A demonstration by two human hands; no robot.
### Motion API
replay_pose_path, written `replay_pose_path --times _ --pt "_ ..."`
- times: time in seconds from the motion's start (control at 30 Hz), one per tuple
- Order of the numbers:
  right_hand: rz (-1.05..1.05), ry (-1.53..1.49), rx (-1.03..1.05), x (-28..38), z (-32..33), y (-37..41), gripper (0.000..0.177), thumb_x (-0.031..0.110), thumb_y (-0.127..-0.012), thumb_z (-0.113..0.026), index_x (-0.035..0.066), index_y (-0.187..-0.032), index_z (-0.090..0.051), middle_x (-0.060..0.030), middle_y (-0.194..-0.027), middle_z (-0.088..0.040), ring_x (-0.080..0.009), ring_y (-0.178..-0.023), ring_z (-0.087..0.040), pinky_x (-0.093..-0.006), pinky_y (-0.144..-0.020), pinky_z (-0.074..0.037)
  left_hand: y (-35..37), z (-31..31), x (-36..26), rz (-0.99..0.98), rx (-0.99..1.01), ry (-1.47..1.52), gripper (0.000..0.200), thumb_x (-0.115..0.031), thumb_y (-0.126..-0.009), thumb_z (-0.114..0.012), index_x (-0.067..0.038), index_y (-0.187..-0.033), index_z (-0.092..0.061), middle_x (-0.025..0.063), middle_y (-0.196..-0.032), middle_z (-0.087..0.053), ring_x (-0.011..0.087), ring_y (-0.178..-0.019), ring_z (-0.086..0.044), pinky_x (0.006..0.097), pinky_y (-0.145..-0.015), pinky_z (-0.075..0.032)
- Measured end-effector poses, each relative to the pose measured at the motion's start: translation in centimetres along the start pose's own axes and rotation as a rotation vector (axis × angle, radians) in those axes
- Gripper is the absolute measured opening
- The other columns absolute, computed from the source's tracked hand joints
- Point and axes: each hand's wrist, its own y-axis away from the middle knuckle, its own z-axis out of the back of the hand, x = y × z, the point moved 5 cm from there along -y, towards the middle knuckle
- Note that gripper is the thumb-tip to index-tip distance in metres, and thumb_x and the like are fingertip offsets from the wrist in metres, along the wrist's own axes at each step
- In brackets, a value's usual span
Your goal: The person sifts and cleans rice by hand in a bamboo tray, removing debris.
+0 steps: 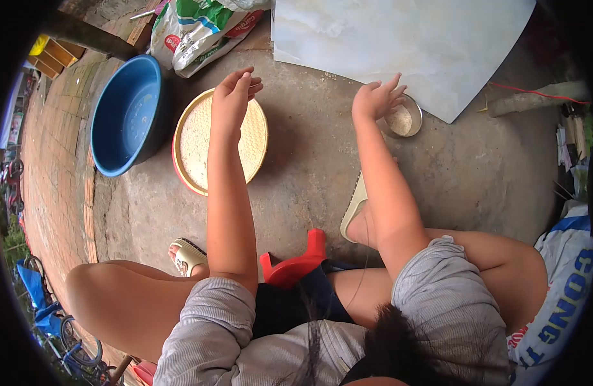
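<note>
My left hand [235, 96] is raised above the far part of a round yellow woven tray [254, 138] with pale grains spread on it. Its fingers are apart and nothing shows in them. My right hand [379, 100] hangs just left of a small metal bowl [417, 116], partly covering its rim from this view. That hand's fingers are spread and empty. Pale grains [399, 119] lie inside the bowl. Whether the hand touches the rim I cannot tell.
A blue basin [128, 116] stands left of the tray. Behind are a plastic sack [196, 32] and a large pale sheet [399, 45]. A red stool [296, 265] is between my legs. A printed sack [557, 302] lies at the right, below a wooden pole [534, 98].
</note>
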Motion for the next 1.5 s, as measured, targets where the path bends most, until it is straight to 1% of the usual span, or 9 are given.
replay_pose_path --times 0.13,0.23,0.37,0.47,0.63,0.8,0.97,1.17,1.5 --pt "0.547 -0.204 0.082 8.1 -1.8 6.9 0.044 0.010 -0.089 -0.045 0.008 -0.132 -0.043 -0.0203 -0.141 -0.034 -0.0422 -0.130 -0.030 -0.0517 -0.105 -0.026 -0.5 5.3 -0.2 -0.004 -0.138 0.036 0.032 -0.019 -0.094 -0.047 0.001 -0.117 -0.058 0.0155 -0.106 -0.065 0.0213 -0.098 -0.064 0.0298 -0.086 -0.048" --pt "0.970 -0.589 0.551 14.1 -2.7 15.3 0.027 0.003 -0.084 -0.049 0.003 -0.109 -0.061 -0.0162 -0.120 -0.055 -0.0343 -0.108 -0.053 -0.0408 -0.093 -0.043 -0.1 10.8 0.0 -0.017 -0.332 0.084 0.030 -0.016 -0.093 -0.047 0.003 -0.113 -0.060 0.0168 -0.106 -0.064 0.0233 -0.099 -0.063 0.0313 -0.087 -0.049" --pt "1.132 -0.481 1.136 15.4 -5.4 25.9 0.025 0.003 -0.082 -0.053 0.004 -0.105 -0.065 -0.0120 -0.116 -0.058 -0.0307 -0.107 -0.053 -0.0372 -0.093 -0.044 2.0 18.1 1.3 -0.008 -0.556 0.304 0.031 -0.013 -0.092 -0.046 0.008 -0.112 -0.058 0.0196 -0.108 -0.062 0.0267 -0.101 -0.062 0.0327 -0.089 -0.049" --pt "1.252 -0.323 1.137 14.8 -6.6 30.2 0.023 0.003 -0.081 -0.056 0.004 -0.102 -0.066 -0.0122 -0.112 -0.058 -0.0293 -0.107 -0.051 -0.0369 -0.092 -0.044 3.9 22.0 2.4 0.013 -0.648 0.316 0.032 -0.014 -0.092 -0.046 0.009 -0.112 -0.057 0.0200 -0.107 -0.062 0.0265 -0.100 -0.063 0.0329 -0.088 -0.050" --pt "1.314 -0.275 1.147 16.3 -8.3 31.8 0.020 0.003 -0.078 -0.059 0.004 -0.096 -0.067 -0.0116 -0.101 -0.060 -0.0280 -0.102 -0.054 -0.0378 -0.087 -0.046 6.2 25.9 4.8 0.059 -0.681 0.376 0.032 -0.017 -0.092 -0.047 0.008 -0.110 -0.058 0.0191 -0.105 -0.063 0.0253 -0.097 -0.064 0.0331 -0.085 -0.051" --pt "1.097 -0.141 1.505 19.2 -11.7 30.0 0.013 0.006 -0.077 -0.063 0.002 -0.088 -0.067 -0.0124 -0.078 -0.064 -0.0237 -0.073 -0.062 -0.0343 -0.070 -0.049 7.0 27.8 6.5 0.117 -0.698 0.385 0.031 -0.016 -0.093 -0.044 0.005 -0.110 -0.060 0.0174 -0.105 -0.064 0.0234 -0.096 -0.064 0.0318 -0.084 -0.050" --pt "1.097 -0.146 1.537 21.4 -11.1 32.0 0.016 0.004 -0.076 -0.063 0.001 -0.091 -0.067 -0.0142 -0.082 -0.066 -0.0246 -0.076 -0.063 -0.0333 -0.071 -0.049 7.0 28.9 8.3 0.145 -0.699 0.423 0.032 -0.018 -0.093 -0.046 0.006 -0.110 -0.059 0.0176 -0.105 -0.064 0.0236 -0.096 -0.064 0.0317 -0.084 -0.051" --pt "1.463 -0.247 1.464 19.0 -9.6 37.8 0.016 0.003 -0.074 -0.065 -0.001 -0.090 -0.065 -0.0153 -0.087 -0.063 -0.0312 -0.086 -0.062 -0.0376 -0.077 -0.049 6.9 28.2 9.7 0.176 -0.660 0.442 0.033 -0.019 -0.092 -0.049 0.007 -0.111 -0.058 0.0181 -0.104 -0.064 0.0243 -0.097 -0.064 0.0322 -0.086 -0.051" --pt "1.343 -0.187 1.335 17.6 -11.2 36.3 0.008 0.000 -0.077 -0.059 -0.001 -0.084 -0.063 -0.0187 -0.088 -0.062 -0.0359 -0.086 -0.059 -0.0420 -0.078 -0.047 6.8 26.8 9.2 0.160 -0.609 0.457 0.033 -0.017 -0.092 -0.047 0.008 -0.111 -0.058 0.0190 -0.104 -0.063 0.0243 -0.095 -0.064 0.0323 -0.085 -0.052"
